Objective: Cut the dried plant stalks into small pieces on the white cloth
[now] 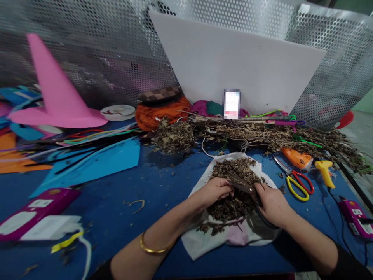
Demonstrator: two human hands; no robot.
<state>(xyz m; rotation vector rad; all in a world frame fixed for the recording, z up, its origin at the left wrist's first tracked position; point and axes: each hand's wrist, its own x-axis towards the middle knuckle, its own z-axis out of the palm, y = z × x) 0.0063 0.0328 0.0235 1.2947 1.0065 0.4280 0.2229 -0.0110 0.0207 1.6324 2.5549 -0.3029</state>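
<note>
A white cloth (198, 243) lies on the blue table, with a heap of dry brown plant bits (230, 208) on it. Over the heap, my right hand (272, 204) is closed around dark-handled scissors (244, 186), their blades pointing left toward my other hand. My left hand (217, 192) is closed in a pinch at the blade tips; what its fingers hold is too small and hidden to name.
Red-and-yellow-handled scissors (297, 184), an orange packet (297, 157) and a yellow glue gun (325, 173) lie at right. Dry stalks (247, 132) run along the back. A pink cone hat (58, 89), blue sheet (96, 163) and purple power strip (55, 200) are at left.
</note>
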